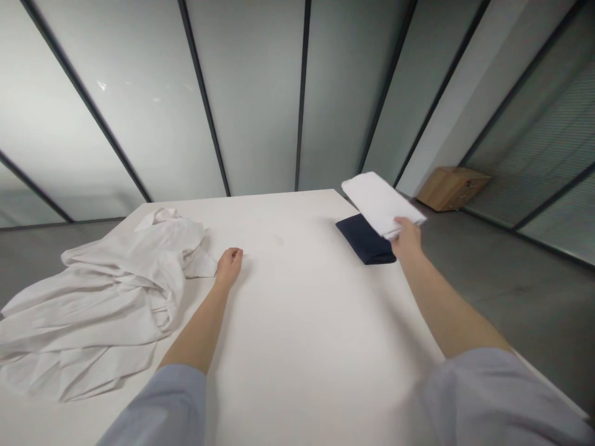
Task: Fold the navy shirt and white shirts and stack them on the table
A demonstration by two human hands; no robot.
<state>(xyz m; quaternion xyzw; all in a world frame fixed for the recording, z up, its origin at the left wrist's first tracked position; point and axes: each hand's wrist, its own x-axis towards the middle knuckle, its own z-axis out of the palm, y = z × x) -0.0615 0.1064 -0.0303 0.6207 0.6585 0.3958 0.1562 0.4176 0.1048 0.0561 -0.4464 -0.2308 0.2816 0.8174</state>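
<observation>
My right hand grips the near corner of a folded white cloth and holds it up above the far right of the table. Just below that cloth, a folded navy fabric piece lies flat on the white table. My left hand rests on the tabletop with its fingers curled, holding nothing. It lies beside a large crumpled white garment or sheet, which spreads over the left side and hangs past the table's edge.
Light blue sleeves cover both my upper arms at the bottom of the view. Beyond the table are a grey floor, frosted glass wall panels with dark frames, and a low wooden cabinet at the far right.
</observation>
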